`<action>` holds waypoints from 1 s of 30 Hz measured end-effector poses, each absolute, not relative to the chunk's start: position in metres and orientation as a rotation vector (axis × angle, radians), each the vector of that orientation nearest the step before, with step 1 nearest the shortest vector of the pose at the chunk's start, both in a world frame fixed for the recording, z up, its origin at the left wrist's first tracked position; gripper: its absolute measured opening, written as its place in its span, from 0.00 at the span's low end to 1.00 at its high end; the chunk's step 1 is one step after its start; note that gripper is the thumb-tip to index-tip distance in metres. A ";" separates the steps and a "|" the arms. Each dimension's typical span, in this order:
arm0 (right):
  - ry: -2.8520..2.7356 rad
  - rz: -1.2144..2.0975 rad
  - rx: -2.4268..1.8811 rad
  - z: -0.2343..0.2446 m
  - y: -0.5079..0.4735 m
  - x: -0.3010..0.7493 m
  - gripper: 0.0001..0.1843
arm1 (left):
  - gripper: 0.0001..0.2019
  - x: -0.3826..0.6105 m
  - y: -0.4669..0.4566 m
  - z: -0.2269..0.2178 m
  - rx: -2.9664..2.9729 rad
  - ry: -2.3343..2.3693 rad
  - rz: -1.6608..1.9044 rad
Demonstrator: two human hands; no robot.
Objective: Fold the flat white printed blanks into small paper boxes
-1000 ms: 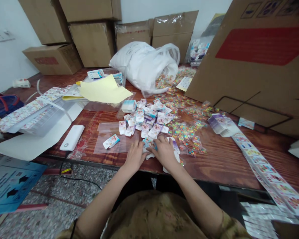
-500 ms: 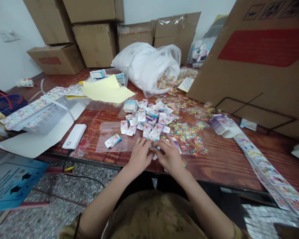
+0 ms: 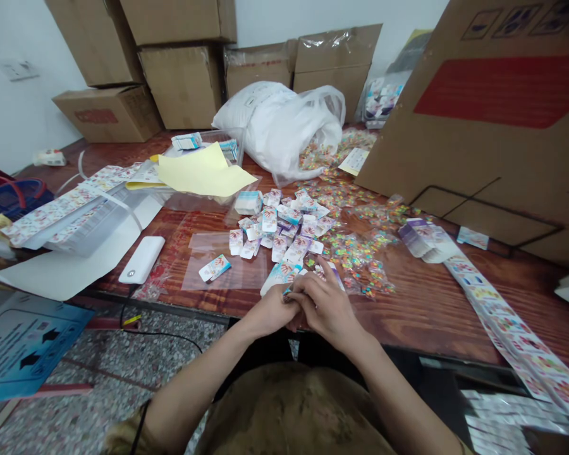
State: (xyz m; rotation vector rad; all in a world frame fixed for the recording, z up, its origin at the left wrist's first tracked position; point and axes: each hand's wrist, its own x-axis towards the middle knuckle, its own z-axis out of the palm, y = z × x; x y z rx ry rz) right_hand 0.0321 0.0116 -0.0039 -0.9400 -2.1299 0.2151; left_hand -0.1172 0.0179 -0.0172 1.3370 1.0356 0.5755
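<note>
Small carton [image 3: 279,276] between both hands, at table edge [image 3: 180,308]

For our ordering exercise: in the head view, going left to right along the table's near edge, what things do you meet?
White power bank → single small packet on a clear bag → left hand → right hand → long printed strip of cards.

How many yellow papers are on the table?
1 that shows plainly: the yellow sheet lies at the back left, on clear plastic, left of the white bag. A yellowish edge peeks out beneath it, so more may be hidden.
</note>
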 end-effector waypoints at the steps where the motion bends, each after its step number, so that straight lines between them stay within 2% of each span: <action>1: -2.130 0.212 -0.942 -0.002 0.011 0.032 0.09 | 0.05 -0.116 0.018 -0.017 1.386 1.046 0.653; 4: -2.129 0.220 -0.942 0.001 0.011 0.031 0.09 | 0.04 -0.114 0.019 -0.015 1.554 1.039 0.815; 7: -2.141 0.279 -0.928 0.003 0.010 0.033 0.09 | 0.05 -0.115 0.018 -0.014 1.611 1.064 0.841; 12: -2.096 0.382 -0.892 0.004 0.007 0.037 0.08 | 0.02 -0.116 0.017 -0.016 1.481 0.998 0.849; 17: -1.760 0.505 -0.943 0.007 0.006 0.038 0.05 | 0.11 -0.117 0.015 -0.001 1.257 0.882 0.822; 19: -1.548 0.714 -1.015 0.006 0.007 0.037 0.11 | 0.17 -0.117 0.015 0.006 1.200 0.893 0.814; 21: -1.329 1.102 -1.001 0.005 0.010 0.036 0.17 | 0.20 -0.119 0.015 0.009 1.205 0.883 0.783; 23: -1.133 1.542 -0.921 0.003 0.012 0.036 0.20 | 0.21 -0.120 0.015 0.008 1.260 0.853 0.733; 25: -0.982 1.842 -0.864 0.000 0.014 0.036 0.21 | 0.20 -0.121 0.013 0.004 1.366 0.874 0.711; 27: -0.864 1.946 -0.854 -0.003 0.016 0.036 0.22 | 0.21 -0.121 0.011 -0.001 1.459 0.974 0.747; 30: -0.753 1.896 -0.873 -0.009 0.020 0.036 0.22 | 0.26 -0.119 0.007 -0.008 1.388 1.076 0.912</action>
